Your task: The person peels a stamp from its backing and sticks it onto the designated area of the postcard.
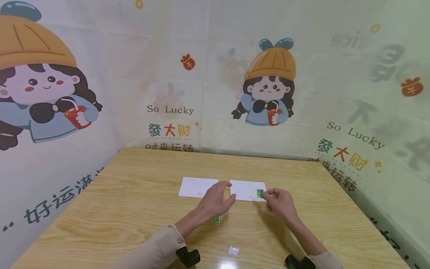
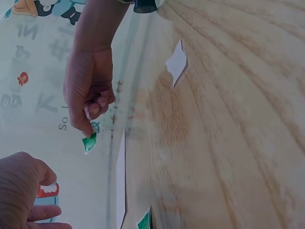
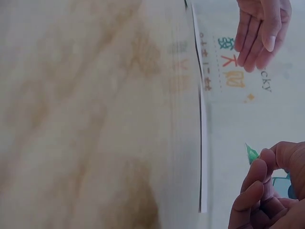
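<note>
Between thumb and forefinger my right hand [image 1: 281, 203] pinches a small green stamp [image 1: 260, 193] by its edge. The stamp overlaps the lower right corner of the right white envelope [image 1: 243, 188] in the head view; both wrist views show it held up above the table. My left hand [image 1: 215, 200] hovers with fingers apart and nothing in them, near the gap between that envelope and the left white envelope [image 1: 196, 185], partly covering the latter. Another green stamp [image 1: 215, 219] lies on the table below the left hand, half hidden by it.
A small whitish scrap of paper [image 1: 233, 250] rests on the wooden table [image 1: 134, 209] between the forearms, near the front. Printed cloth [image 1: 218, 93] hangs around the table's back and sides. Each wrist wears a black device.
</note>
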### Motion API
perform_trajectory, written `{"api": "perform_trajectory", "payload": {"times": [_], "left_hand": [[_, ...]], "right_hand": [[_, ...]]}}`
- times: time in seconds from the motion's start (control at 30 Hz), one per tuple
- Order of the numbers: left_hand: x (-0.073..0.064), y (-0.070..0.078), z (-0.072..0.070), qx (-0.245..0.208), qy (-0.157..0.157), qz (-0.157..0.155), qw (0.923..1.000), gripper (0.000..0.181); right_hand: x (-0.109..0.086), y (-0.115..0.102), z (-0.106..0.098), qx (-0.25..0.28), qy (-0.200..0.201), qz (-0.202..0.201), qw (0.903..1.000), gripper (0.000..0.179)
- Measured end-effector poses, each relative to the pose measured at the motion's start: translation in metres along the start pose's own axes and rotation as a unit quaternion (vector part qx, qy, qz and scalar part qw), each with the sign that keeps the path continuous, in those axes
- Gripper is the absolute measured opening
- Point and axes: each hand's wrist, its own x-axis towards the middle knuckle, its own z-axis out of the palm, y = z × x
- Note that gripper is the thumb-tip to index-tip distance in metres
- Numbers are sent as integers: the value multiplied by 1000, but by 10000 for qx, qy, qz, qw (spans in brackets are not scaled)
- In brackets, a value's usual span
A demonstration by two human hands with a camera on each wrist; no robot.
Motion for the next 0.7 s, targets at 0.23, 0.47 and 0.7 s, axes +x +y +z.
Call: {"api": "perform_trajectory", "payload": {"times": [0.23,0.47,0.7], "left_hand": [[8,-5,6,179,-116,-142,9997,42],[15,-14,11,437,-95,-112,9989,45],[18,-18,13,606,-252,-242,9976,48]], "right_hand": [[11,3,-3,43,3,120,9999,16],[18,5,-6,-26,-17,194,9998,19],[27,9,-9,-24,-93,268,9996,20]]}}
